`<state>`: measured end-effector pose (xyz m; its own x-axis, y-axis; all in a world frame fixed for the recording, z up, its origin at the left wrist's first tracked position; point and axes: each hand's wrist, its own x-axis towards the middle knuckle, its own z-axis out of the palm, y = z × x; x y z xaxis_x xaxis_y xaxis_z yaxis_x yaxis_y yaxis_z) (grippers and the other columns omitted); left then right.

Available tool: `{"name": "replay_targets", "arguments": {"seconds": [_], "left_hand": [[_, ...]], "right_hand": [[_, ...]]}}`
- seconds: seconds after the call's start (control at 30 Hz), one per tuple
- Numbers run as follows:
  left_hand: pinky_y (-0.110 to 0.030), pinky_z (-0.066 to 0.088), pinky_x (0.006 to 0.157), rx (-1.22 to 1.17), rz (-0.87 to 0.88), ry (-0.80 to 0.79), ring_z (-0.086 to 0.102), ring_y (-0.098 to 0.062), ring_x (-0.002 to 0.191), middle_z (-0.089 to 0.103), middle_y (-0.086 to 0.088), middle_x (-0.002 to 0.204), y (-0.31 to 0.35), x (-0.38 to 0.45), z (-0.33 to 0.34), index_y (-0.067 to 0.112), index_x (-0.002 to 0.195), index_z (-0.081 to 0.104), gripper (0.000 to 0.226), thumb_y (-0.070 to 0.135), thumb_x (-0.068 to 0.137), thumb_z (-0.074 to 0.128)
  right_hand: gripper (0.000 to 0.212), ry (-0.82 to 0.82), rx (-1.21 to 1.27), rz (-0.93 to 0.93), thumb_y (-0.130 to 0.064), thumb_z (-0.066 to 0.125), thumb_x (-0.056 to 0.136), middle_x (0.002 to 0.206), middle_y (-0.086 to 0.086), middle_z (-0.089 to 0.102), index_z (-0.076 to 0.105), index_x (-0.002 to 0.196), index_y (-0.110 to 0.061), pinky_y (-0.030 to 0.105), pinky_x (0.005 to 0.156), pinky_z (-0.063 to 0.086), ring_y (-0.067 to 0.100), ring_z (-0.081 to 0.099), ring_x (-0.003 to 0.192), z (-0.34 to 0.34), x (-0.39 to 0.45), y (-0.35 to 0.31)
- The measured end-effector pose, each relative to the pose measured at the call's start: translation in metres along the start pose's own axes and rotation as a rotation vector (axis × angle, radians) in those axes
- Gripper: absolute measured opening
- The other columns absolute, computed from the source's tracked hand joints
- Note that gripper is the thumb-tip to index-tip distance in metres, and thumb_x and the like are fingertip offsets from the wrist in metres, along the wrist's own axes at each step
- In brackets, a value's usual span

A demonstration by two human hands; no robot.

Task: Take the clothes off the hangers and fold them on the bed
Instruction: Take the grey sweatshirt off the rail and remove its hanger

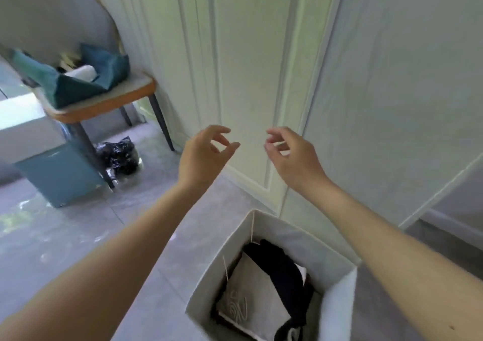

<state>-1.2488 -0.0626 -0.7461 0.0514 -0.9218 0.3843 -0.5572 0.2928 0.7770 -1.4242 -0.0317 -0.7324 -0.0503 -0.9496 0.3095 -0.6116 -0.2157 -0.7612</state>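
Both hands up with nothing in them: left hand [202, 155] and right hand [292, 155] with fingers loosely curled. Below the fingers, soft, light black-and-grey folded clothes [264, 288] in the white fabric bin [337, 304]; hangers unseen.

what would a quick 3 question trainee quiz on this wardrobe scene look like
1. True or false: the left hand holds a hanger.
2. Where do the folded clothes lie?
A. on the chair
B. in the white fabric bin
C. on the floor
3. Fill in: the black plastic bag sits on the floor under the ____.

Key
1. False. Both the left hand and the right hand are raised before the closed wardrobe doors, fingers loosely curled, holding nothing.
2. B. Dark and light clothes lie inside the bin.
3. chair
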Motion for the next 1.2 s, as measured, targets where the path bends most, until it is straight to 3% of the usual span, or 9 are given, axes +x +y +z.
{"name": "replay_targets", "arguments": {"seconds": [0.07, 0.17, 0.23, 0.33, 0.57, 0.63, 0.83, 1.03, 1.2], "left_hand": [[-0.029, 0.052, 0.065, -0.065, -0.021, 0.090, 0.060, -0.012, 0.062, 0.062, 0.016, 0.075, 0.041, 0.013, -0.041, 0.032, 0.090, 0.062, 0.011, 0.033, 0.082, 0.069], [-0.023, 0.049, 0.058, -0.140, 0.004, 0.141, 0.057, -0.010, 0.055, 0.064, 0.009, 0.073, 0.120, 0.040, -0.119, 0.026, 0.083, 0.064, 0.009, 0.018, 0.086, 0.067], [-0.015, 0.048, 0.055, -0.105, 0.047, 0.071, 0.055, -0.006, 0.053, 0.064, 0.010, 0.071, 0.167, 0.050, -0.162, 0.029, 0.079, 0.063, 0.018, 0.013, 0.086, 0.067], [-0.016, 0.048, 0.054, -0.046, 0.084, 0.077, 0.055, -0.003, 0.050, 0.061, 0.016, 0.063, 0.245, 0.059, -0.237, 0.035, 0.075, 0.061, 0.022, 0.017, 0.085, 0.068], [-0.012, 0.045, 0.053, -0.004, 0.042, 0.266, 0.054, 0.003, 0.049, 0.064, 0.005, 0.068, 0.404, 0.036, -0.412, 0.015, 0.085, 0.066, 0.005, 0.013, 0.088, 0.064], [-0.008, 0.041, 0.050, 0.042, 0.027, 0.334, 0.055, 0.003, 0.048, 0.064, 0.003, 0.069, 0.442, 0.012, -0.468, 0.008, 0.090, 0.066, 0.005, 0.011, 0.090, 0.061], [-0.012, 0.039, 0.047, 0.131, -0.008, 0.501, 0.056, -0.009, 0.049, 0.066, 0.000, 0.074, 0.535, -0.084, -0.600, 0.010, 0.094, 0.066, 0.019, 0.013, 0.097, 0.048], [-0.016, 0.042, 0.047, 0.203, 0.019, 0.622, 0.056, -0.012, 0.049, 0.066, 0.002, 0.071, 0.596, -0.196, -0.699, 0.022, 0.082, 0.063, 0.025, 0.014, 0.098, 0.045], [-0.018, 0.040, 0.046, 0.173, 0.025, 0.691, 0.055, -0.012, 0.047, 0.065, 0.006, 0.063, 0.627, -0.299, -0.801, 0.016, 0.078, 0.064, 0.034, 0.020, 0.101, 0.040]], "right_hand": [[0.014, 0.004, 0.040, -0.073, -0.014, 0.053, 0.092, 0.096, -0.006, 0.064, 0.066, 0.095, -0.018, 0.005, 0.069, 0.040, -0.001, 0.056, 0.078, -0.026, 0.013, -0.059], [0.021, -0.018, 0.117, -0.149, -0.008, 0.048, 0.090, 0.087, -0.007, 0.064, 0.064, 0.081, -0.019, 0.008, 0.069, 0.041, 0.007, 0.059, 0.077, -0.076, 0.038, -0.167], [0.023, -0.026, 0.166, -0.166, -0.009, 0.047, 0.090, 0.082, -0.006, 0.065, 0.062, 0.079, -0.022, 0.017, 0.067, 0.045, 0.013, 0.062, 0.075, -0.105, 0.049, -0.226], [0.027, -0.066, 0.251, -0.209, -0.008, 0.046, 0.092, 0.074, -0.003, 0.067, 0.060, 0.077, -0.026, 0.016, 0.059, 0.045, 0.013, 0.063, 0.067, -0.154, 0.063, -0.317], [0.029, -0.181, 0.382, -0.352, -0.004, 0.046, 0.091, 0.063, -0.001, 0.065, 0.061, 0.075, -0.023, 0.013, 0.050, 0.042, 0.010, 0.060, 0.053, -0.257, 0.056, -0.511], [0.029, -0.235, 0.405, -0.396, -0.002, 0.046, 0.092, 0.063, 0.000, 0.064, 0.061, 0.076, -0.022, 0.012, 0.047, 0.041, 0.007, 0.058, 0.049, -0.279, 0.043, -0.569], [0.028, -0.364, 0.475, -0.613, -0.004, 0.048, 0.094, 0.063, 0.001, 0.064, 0.059, 0.076, -0.024, 0.011, 0.043, 0.039, 0.002, 0.056, 0.044, -0.320, -0.026, -0.703], [0.025, -0.481, 0.548, -0.772, -0.008, 0.051, 0.094, 0.060, -0.001, 0.065, 0.061, 0.076, -0.023, 0.014, 0.047, 0.044, 0.009, 0.057, 0.048, -0.326, -0.131, -0.788], [0.026, -0.570, 0.626, -0.767, -0.015, 0.048, 0.096, 0.062, 0.000, 0.066, 0.063, 0.075, -0.020, 0.013, 0.046, 0.041, 0.007, 0.057, 0.046, -0.310, -0.221, -0.859]]}}
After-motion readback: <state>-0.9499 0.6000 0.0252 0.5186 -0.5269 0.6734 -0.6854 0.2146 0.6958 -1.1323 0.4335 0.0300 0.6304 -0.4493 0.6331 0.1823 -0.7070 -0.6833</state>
